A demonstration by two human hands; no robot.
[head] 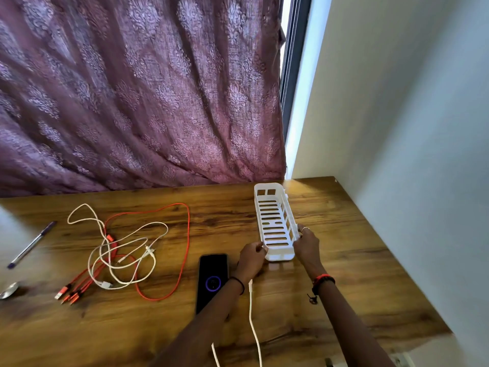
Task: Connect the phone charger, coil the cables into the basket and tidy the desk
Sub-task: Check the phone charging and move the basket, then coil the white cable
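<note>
Basket [275, 221]: gripped at its near end by both hands
Left hand [251, 256]: curled on the left wall
Right hand [307, 245]: curled on the right wall

Wooden table [344, 260], viewed from its near edge. Far left: a pen [31, 245] and, nearer, a metal spoon [9, 290]. Left of centre: a red cable [188, 234] tangled with white cables [132, 237]. Centre: a phone [211, 271], screen lit, with a white charging cable [250, 308] just beside it. Right: a white slotted basket [280, 256].
</note>
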